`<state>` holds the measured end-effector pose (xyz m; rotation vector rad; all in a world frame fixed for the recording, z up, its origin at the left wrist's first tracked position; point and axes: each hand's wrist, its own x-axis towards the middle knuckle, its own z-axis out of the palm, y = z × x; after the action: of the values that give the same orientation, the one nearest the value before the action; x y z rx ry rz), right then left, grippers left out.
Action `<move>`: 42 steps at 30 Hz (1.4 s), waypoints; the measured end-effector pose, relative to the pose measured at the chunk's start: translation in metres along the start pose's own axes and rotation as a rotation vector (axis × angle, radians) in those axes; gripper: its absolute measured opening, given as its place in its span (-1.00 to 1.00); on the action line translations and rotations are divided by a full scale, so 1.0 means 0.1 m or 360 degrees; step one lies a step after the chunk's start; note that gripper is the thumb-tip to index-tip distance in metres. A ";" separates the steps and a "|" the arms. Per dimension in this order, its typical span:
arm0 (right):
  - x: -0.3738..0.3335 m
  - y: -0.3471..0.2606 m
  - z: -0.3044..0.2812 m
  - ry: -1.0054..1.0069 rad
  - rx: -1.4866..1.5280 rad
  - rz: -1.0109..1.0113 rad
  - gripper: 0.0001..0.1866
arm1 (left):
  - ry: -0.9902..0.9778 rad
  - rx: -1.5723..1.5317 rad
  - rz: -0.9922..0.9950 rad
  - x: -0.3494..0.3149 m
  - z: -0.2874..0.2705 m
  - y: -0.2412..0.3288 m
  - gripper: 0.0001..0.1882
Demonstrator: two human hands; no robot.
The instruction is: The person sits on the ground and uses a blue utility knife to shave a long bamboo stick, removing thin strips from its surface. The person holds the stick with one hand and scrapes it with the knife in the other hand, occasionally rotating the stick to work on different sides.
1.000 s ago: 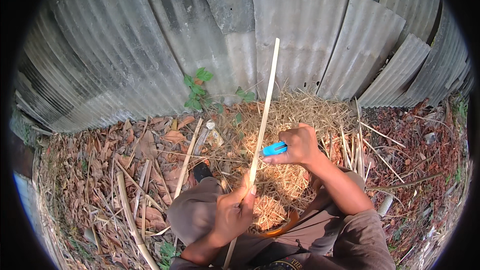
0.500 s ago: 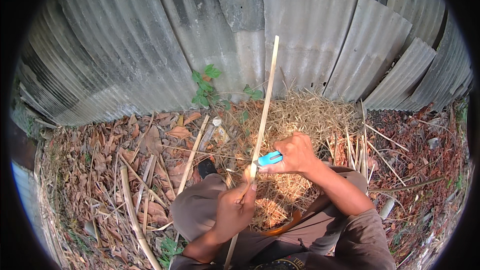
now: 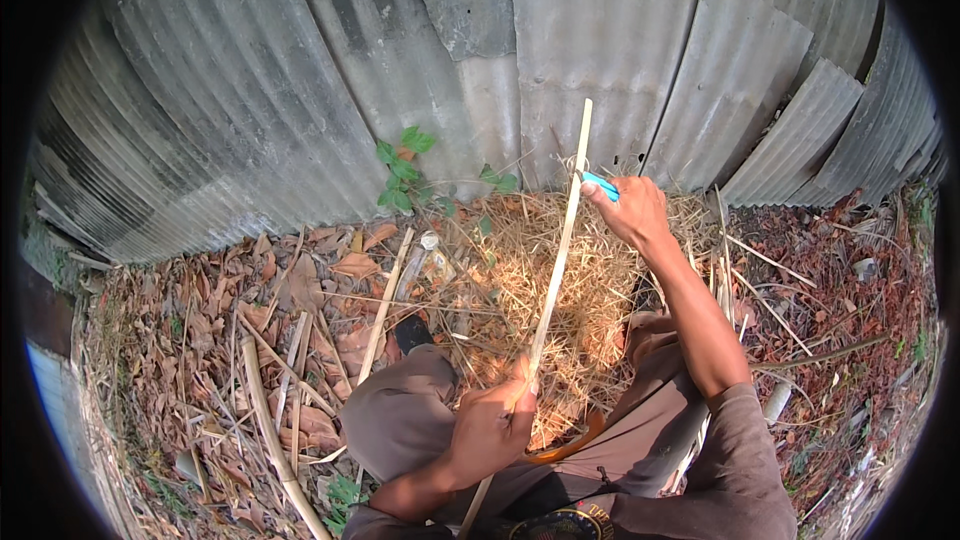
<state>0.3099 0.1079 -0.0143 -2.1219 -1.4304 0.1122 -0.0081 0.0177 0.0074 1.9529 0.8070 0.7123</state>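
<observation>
A long pale strip, bamboo by its look, (image 3: 561, 270) slants up and away from my lap. My left hand (image 3: 495, 420) is closed around its lower part, and the tail end passes below toward my lap. Near the far end, my right hand (image 3: 632, 212) grips a knife with a blue handle (image 3: 601, 185). The knife's blade meets the strip there, with a small curl of shaving beside it. Most of the handle is hidden in my fingers. My right arm is stretched forward.
A corrugated metal fence (image 3: 600, 60) stands just ahead. Pale shavings (image 3: 590, 330) heap between my legs. Dry leaves (image 3: 330, 270) and a thicker pole (image 3: 268, 420) lie to the left. More thin strips (image 3: 725, 260) lie at the right. A green plant (image 3: 402, 175) grows by the fence.
My right hand has moved the knife away from my left hand, along the strip to near its far end. The strip's far end has shifted right and slightly down.
</observation>
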 end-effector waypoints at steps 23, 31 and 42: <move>-0.59 -0.44 0.13 -0.0135 -0.0102 -0.0645 -0.27 | 0.0050 0.0531 0.0045 -0.01 -0.09 -0.02 -0.75; -0.82 -0.65 0.13 -0.0521 -0.0156 -0.0615 -0.17 | 0.0058 0.0749 0.0160 0.01 -0.11 -0.12 -0.52; 0.28 0.73 -0.30 0.0236 0.0000 0.0507 -0.11 | -0.0283 0.0123 0.0136 -0.10 -0.04 0.11 -0.82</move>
<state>0.3934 0.1010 -0.0188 -2.2915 -1.0017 0.0736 -0.0142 0.0079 0.0167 2.0971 0.6549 0.5544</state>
